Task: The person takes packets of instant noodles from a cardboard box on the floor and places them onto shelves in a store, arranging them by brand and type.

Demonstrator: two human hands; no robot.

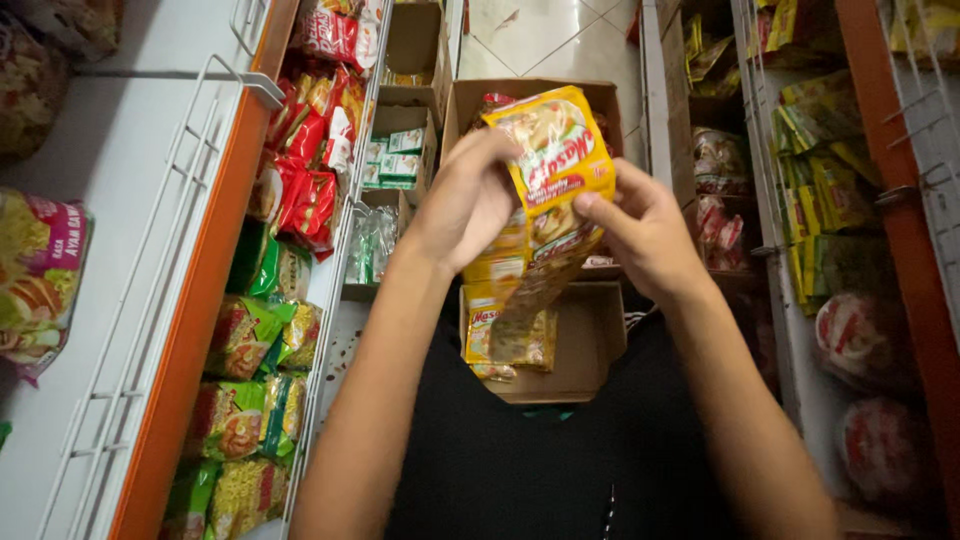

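Note:
A chain of joined yellow seasoning sachets (548, 160) hangs in front of me, over an open cardboard box (590, 345). My left hand (468, 196) pinches the top sachet from the left side. My right hand (646, 228) grips the same strip from the right, thumb on its lower edge. The lower sachets (508, 335) dangle down into the box.
Left shelves with a white wire rail (160, 290) and orange edge hold red, green and yellow noodle packets (245, 335). Small open cardboard boxes (400, 150) sit beyond. Right-hand shelves (810, 200) carry yellow sachets and round wrapped packs. Tiled floor (545, 35) shows ahead.

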